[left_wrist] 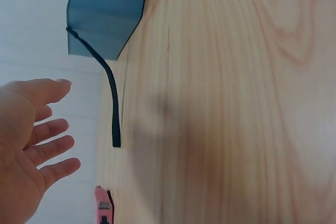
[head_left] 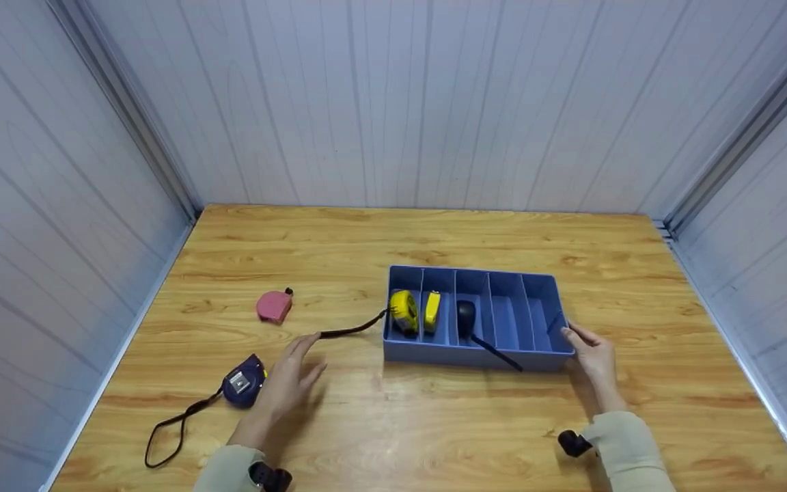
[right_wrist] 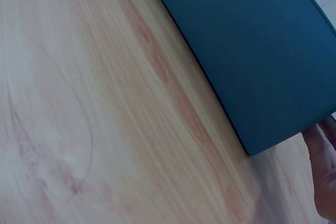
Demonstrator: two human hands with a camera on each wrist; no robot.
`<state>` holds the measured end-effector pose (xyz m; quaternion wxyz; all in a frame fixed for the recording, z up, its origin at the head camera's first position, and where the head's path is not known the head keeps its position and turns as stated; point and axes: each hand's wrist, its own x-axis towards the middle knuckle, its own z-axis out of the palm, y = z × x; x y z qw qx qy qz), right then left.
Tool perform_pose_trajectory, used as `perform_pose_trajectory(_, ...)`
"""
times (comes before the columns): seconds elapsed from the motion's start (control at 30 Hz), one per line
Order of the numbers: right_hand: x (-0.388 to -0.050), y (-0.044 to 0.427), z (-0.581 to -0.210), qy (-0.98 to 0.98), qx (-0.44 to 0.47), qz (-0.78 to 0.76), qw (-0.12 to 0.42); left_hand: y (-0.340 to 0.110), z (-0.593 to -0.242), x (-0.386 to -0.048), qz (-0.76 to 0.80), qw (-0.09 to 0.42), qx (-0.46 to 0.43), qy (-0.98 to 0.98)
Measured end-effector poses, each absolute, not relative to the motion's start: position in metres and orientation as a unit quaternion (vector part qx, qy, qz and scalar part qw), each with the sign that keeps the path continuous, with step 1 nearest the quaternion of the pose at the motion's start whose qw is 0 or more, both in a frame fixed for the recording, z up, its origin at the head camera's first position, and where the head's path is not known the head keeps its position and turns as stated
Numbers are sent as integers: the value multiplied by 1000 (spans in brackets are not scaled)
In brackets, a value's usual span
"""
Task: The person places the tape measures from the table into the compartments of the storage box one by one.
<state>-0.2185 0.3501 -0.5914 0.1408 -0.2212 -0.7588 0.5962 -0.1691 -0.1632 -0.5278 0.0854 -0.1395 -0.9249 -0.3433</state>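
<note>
1. A wooden table (head_left: 434, 424) carries everything.
2. The blue box (head_left: 434, 354), right of the middle, has five compartments in a row. It looks like thin, light plastic, fairly stiff; the rim of an end wall should give the surest hold.
3. The person's left hand (head_left: 284, 383), near the dark blue tape measure, has its fingers spread and grips nothing; the left wrist view shows it apart from the strap. The right hand (head_left: 595, 355) holds the box's right end wall at the rim. The two hands are well apart.
4. The dark blue tape measure (head_left: 244, 380) lies at the near left, its strap looped farther left. It is probably hard, compact and rather heavy for its size, best gripped across the case.
5. The yellow-and-black tape measure (head_left: 404, 309) sits in the leftmost compartment, its black strap (head_left: 352, 331) trailing left over the wall. That strap looks limp.
6. The pink tape measure (head_left: 274, 307) lies at the far left, likely light and smooth.
7. A black item (head_left: 466, 318) occupies the third compartment, its cord crossing the near wall.
8. A slim yellow tape measure (head_left: 432, 311) stands in the second; pinching its sides would suit.
</note>
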Motion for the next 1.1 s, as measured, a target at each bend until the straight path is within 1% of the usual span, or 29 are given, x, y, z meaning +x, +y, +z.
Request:
perform_pose_trajectory(0.3, -218, 351, -592, -763, -216, 592, 142, -184, -531, -165, -336, 82, -102, -933)
perform_pose_trajectory(0.37, -217, 351, -590, -762, -211, 596, 143, -188, -532, -165, -341, 89, -100, -931)
perform_pose_trajectory(0.53, -211, 347, -579, -741, -189, 631, 128, -200, -535, -165, -331, 114, -98, -932)
perform_pose_trajectory(0.63, -212, 347, -580, -711, -203, 663, 116, -206, -537, -165, -321, 114, -94, -935)
perform_pose_trajectory(0.83, -219, 350, -592, -679, -237, 686, 113, -218, -539, -163, -307, 118, -88, -940)
perform_pose_trajectory(1.0, -219, 350, -591, -657, -239, 707, 107, -228, -541, -160, -305, 116, -85, -941)
perform_pose_trajectory(1.1, -218, 348, -590, -668, -231, 698, 114, -234, -543, -157, -301, 110, -77, -944)
